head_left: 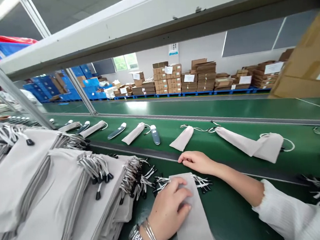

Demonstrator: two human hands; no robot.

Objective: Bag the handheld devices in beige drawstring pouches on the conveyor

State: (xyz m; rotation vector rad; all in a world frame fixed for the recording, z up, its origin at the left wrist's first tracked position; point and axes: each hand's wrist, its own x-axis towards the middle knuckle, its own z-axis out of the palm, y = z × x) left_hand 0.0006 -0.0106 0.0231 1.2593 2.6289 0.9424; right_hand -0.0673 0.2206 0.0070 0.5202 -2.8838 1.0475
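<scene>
My left hand (170,208), with a watch and bangles at the wrist, rests on a small stack of light grey drawstring pouches (195,221). Its fingers are bent but apart, touching the top pouch near its cord end. At the belt's near edge, my right hand (199,162) hovers or rests with loosely curved fingers; I see nothing in it. Just beyond it on the green belt lies one filled-looking pouch (182,138). A dark blue-grey handheld device (155,134) with a white end lies to its left.
Large piles of grey pouches (68,195) with white cords cover the left side. More pouches (240,141) lie along the belt (202,125) to the right. A shelf beam (151,23) crosses overhead, and metal posts (80,91) stand at left. Cardboard stacks (160,79) line the far wall.
</scene>
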